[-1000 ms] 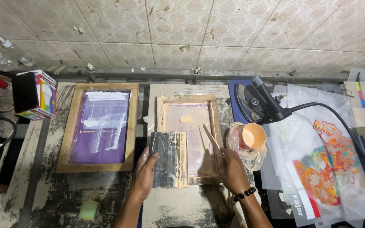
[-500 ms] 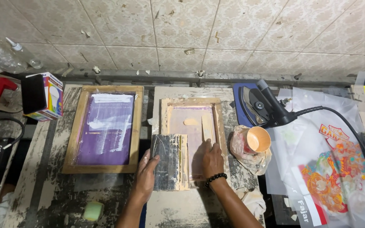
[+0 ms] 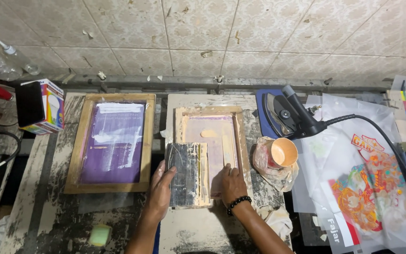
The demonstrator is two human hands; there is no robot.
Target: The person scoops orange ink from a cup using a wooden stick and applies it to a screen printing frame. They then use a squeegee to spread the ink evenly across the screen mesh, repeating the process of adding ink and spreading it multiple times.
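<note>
A small wooden screen-printing frame [image 3: 180,123] with a pale pink mesh lies on the worktable. A dark, paint-smeared flat board [image 3: 184,174] lies over its lower left part. My left hand [image 3: 160,186] grips the board's left edge. My right hand [image 3: 231,182], with a black bead bracelet at the wrist, presses flat on the mesh near a thin wooden stick [image 3: 227,150] that lies along the frame's right side. A dab of peach paint sits on the mesh near the top.
A larger wooden frame [image 3: 111,141] with purple mesh lies to the left. A cup of peach paint [image 3: 282,153] in crumpled plastic sits at right, beside a clothes iron [image 3: 283,112], a black cable and printed transfer sheets [image 3: 372,193]. A colourful box [image 3: 41,106] stands far left.
My right hand moved left from beside the paint cup onto the pink mesh and now rests flat there. The left hand stays on the dark board.
</note>
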